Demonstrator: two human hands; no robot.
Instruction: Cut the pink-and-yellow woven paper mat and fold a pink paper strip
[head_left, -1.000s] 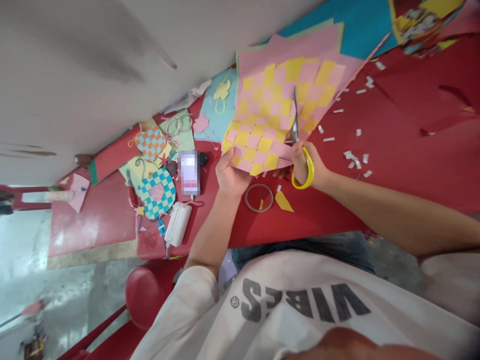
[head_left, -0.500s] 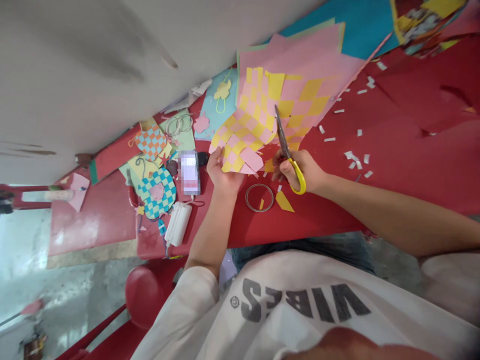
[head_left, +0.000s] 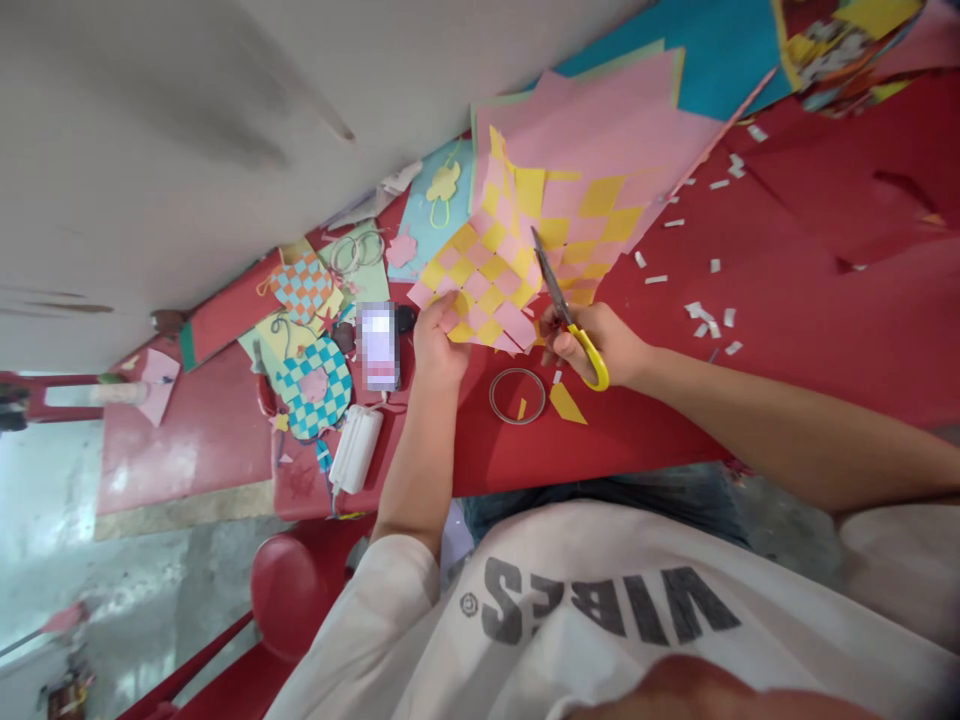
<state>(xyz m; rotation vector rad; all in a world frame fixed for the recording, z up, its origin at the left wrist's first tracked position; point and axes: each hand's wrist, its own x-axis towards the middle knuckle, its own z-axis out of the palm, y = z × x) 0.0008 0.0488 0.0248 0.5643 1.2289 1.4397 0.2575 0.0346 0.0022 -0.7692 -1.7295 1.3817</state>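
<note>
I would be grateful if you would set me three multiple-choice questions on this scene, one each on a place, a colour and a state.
1. Where does the thin ring lie?
A) On the pink sheets
B) On the red tabletop
C) Around the left wrist

2. What colour are the handles of the scissors in the right hand?
A) Blue
B) Red
C) Yellow

3. What is the left hand doing?
A) Holding the pink-and-yellow woven paper
B) Holding the scissors
C) Resting on a blue sheet

Answers:
1. B, it sits on the red surface below the hands.
2. C, yellow loops show at the right hand.
3. A, its fingers grip the woven paper's edge.
</note>
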